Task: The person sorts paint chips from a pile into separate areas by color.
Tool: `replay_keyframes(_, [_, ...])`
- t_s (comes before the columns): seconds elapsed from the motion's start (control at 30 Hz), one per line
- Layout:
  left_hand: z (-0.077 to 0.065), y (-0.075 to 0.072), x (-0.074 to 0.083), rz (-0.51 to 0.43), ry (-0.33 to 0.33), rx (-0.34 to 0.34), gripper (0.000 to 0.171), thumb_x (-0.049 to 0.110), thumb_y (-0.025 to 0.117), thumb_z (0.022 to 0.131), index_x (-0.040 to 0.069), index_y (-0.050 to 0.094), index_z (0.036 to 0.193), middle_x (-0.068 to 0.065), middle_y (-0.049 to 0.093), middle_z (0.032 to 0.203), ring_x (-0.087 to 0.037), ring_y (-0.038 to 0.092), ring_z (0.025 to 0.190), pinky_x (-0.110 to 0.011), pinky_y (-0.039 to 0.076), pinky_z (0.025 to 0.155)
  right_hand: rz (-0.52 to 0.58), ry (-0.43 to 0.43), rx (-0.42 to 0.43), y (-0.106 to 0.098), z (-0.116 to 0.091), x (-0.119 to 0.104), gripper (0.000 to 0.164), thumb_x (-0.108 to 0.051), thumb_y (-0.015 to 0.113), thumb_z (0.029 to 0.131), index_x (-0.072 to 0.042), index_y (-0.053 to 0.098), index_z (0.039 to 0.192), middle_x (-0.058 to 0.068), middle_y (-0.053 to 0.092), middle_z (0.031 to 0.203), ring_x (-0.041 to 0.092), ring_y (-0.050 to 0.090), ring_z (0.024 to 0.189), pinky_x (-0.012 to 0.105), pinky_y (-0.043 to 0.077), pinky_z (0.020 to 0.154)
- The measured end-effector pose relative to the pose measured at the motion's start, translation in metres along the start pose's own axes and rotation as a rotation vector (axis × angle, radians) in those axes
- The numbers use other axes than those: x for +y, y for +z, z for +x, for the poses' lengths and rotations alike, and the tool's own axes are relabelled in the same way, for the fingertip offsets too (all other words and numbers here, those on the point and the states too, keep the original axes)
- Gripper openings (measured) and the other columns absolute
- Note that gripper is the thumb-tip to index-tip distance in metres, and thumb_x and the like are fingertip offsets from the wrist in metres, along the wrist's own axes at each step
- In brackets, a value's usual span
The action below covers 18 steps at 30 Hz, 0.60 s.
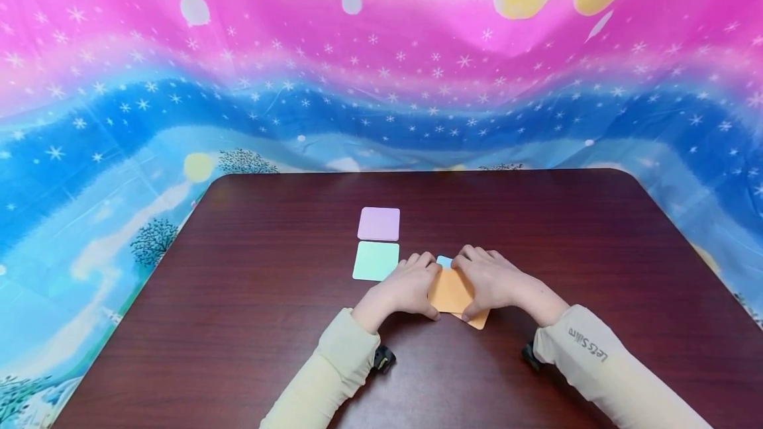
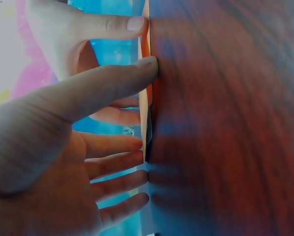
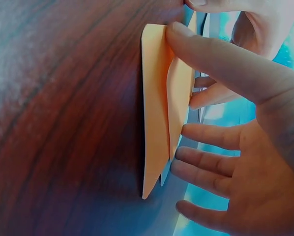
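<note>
Two orange square cards lie overlapping on the table in front of me, the upper orange card (image 1: 448,291) partly covering the lower orange card (image 3: 154,98). A corner of a light blue card (image 1: 444,261) peeks out at their far side. My left hand (image 1: 411,286) grips the upper card's left side, thumb at the near edge and fingers toward the far edge. On the opposite side my right hand (image 1: 491,280) holds the orange cards, its thumb on the near edge where the two cards fan apart.
A mint green card (image 1: 375,261) lies just left of my left hand, with a lilac card (image 1: 379,224) directly beyond it. The dark wooden table (image 1: 268,283) has a patterned pink and blue cloth (image 1: 381,98) hanging behind it.
</note>
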<state>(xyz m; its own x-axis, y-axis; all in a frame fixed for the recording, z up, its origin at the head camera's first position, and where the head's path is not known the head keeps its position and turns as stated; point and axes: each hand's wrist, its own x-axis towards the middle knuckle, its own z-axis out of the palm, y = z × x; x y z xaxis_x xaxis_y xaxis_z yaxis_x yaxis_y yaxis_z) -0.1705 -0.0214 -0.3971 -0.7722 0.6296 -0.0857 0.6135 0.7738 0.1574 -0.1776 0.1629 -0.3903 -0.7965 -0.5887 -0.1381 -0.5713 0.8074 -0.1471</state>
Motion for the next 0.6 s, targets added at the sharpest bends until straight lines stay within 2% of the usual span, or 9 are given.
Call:
replay_keyframes(0.4, [0.001, 0.0018, -0.0002, -0.028, 0.004, 0.007, 0.073, 0.042, 0.079, 0.062, 0.007, 0.052, 0.12, -0.002, 0.047, 0.11, -0.017, 0.044, 0.096, -0.029, 0.039, 0.079, 0.004, 0.009, -0.029, -0.0048, 0.001, 0.0015, 0.073, -0.043, 0.081, 0.053, -0.01, 0.054, 0.111, -0.001, 0.048, 0.102, 0.019, 0.049, 0.093, 0.049, 0.037, 0.087])
replay_keyframes(0.6, [0.0016, 0.0018, -0.0034, -0.059, 0.014, 0.037, 0.072, 0.04, 0.079, 0.062, 0.006, 0.053, 0.12, -0.002, 0.048, 0.109, -0.017, 0.045, 0.095, -0.028, 0.039, 0.079, 0.026, 0.004, -0.023, -0.0078, 0.0, 0.0016, 0.073, -0.042, 0.081, 0.054, -0.009, 0.054, 0.114, 0.0, 0.05, 0.101, 0.019, 0.049, 0.093, 0.05, 0.037, 0.088])
